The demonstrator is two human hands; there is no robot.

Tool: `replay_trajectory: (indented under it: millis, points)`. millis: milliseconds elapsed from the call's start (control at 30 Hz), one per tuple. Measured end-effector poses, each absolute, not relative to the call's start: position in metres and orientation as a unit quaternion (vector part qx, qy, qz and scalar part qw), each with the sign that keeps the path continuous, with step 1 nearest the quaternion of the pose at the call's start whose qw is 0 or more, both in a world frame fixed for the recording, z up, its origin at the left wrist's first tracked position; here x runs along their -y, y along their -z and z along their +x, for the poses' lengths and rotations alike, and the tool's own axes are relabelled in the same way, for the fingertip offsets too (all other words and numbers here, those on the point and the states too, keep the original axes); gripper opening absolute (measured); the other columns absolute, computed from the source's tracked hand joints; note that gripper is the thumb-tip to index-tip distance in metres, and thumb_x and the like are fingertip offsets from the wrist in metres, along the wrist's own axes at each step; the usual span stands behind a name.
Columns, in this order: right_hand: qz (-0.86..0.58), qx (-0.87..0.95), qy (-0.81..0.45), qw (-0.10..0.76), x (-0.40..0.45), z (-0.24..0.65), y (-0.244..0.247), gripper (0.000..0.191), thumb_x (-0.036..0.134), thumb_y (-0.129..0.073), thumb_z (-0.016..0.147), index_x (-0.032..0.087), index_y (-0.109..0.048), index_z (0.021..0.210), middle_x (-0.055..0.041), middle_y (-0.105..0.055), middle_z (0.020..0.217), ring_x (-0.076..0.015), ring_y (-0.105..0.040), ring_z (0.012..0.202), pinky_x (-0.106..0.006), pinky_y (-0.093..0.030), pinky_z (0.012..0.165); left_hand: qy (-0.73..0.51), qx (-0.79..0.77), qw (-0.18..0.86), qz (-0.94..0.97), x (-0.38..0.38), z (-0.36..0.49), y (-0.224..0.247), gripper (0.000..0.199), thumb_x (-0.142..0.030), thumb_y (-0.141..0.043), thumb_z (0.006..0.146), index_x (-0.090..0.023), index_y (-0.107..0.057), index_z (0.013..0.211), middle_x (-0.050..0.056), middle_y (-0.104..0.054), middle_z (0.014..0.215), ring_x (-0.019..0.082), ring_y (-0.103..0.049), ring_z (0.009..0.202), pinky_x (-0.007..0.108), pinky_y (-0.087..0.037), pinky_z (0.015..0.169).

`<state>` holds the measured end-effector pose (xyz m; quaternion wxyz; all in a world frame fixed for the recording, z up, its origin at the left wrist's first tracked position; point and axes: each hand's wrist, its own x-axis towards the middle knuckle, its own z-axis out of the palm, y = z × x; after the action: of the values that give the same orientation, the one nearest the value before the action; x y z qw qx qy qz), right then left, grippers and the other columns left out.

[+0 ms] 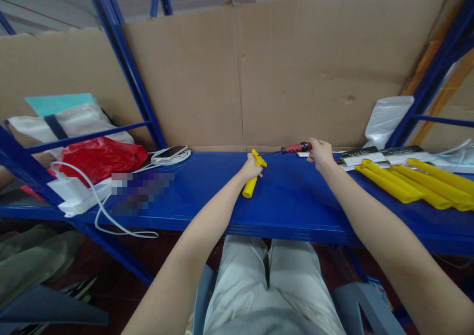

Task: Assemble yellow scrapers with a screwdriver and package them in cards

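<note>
Blue metal shelf [207, 196], backed by brown cardboard [296, 68], makes the work surface. Over its middle, the left hand [252, 167] wraps a yellow T-shaped piece [251, 185], while the right hand [320, 153] grips a red-and-black screwdriver [294, 148] near its handle's end, shaft reaching the piece's head (whether the tip is seated cannot be told). Good work here probably needs a firm left hold, fingers clear of the tip, and straight, even pressure.
</note>
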<state>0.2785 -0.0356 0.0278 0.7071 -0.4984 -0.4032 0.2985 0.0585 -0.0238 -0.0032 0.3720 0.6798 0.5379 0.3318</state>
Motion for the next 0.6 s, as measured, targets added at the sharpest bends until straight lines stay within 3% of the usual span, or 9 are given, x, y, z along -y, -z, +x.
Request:
replay_trajectory:
  millis: [400, 600]
  points:
    - [-0.512, 0.415, -0.289, 0.694, 0.044, 0.264, -0.033, 0.018, 0.025, -0.048, 0.084, 0.023, -0.039, 0.069, 0.0091, -0.035, 0.047, -0.0068, -0.032, 0.035, -0.019, -0.032, 0.032, -0.329, -0.550, 0.363, 0.677, 0.023, 0.057, 0.003, 0.041, -0.003, -0.050, 0.082, -0.018, -0.024, 0.111, 0.001, -0.058, 0.084, 0.007, -0.057, 0.050, 0.018, -0.046, 0.046]
    - [-0.547, 0.507, -0.146, 0.650, 0.037, 0.271, -0.028, 0.032, 0.050, -0.052, 0.084, 0.022, -0.044, 0.071, 0.0037, -0.045, 0.054, -0.0133, -0.049, 0.052, -0.026, -0.042, 0.051, -0.337, -0.558, 0.375, 0.659, 0.025, 0.057, 0.001, 0.044, -0.001, -0.052, 0.081, -0.019, -0.024, 0.111, 0.002, -0.058, 0.087, 0.007, -0.057, 0.052, 0.018, -0.047, 0.046]
